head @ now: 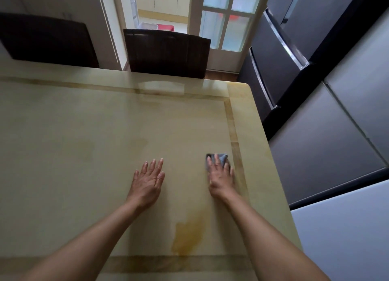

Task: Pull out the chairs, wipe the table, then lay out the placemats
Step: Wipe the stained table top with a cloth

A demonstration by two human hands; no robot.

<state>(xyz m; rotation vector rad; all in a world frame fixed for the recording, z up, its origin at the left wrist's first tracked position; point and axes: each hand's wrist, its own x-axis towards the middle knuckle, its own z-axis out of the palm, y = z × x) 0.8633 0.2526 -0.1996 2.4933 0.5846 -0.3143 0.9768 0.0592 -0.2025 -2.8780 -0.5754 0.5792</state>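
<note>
A glossy cream stone table (88, 133) with a darker inlaid border fills the view. My right hand (221, 176) presses flat, fingers straight, on a small folded grey cloth (222, 157) near the table's right border. My left hand (148, 179) rests flat on the tabletop with fingers spread, about a hand's width left of the right one. Two dark brown chairs stand at the far side: one (167, 52) at the middle, one (45, 41) at the far left. No placemats are in view.
A dark grey refrigerator (315, 70) stands close along the table's right edge, leaving a narrow gap. Behind the chairs are a white glazed door (225, 26) and an open doorway. An orange-yellow patch in the stone (187, 236) lies near the front border.
</note>
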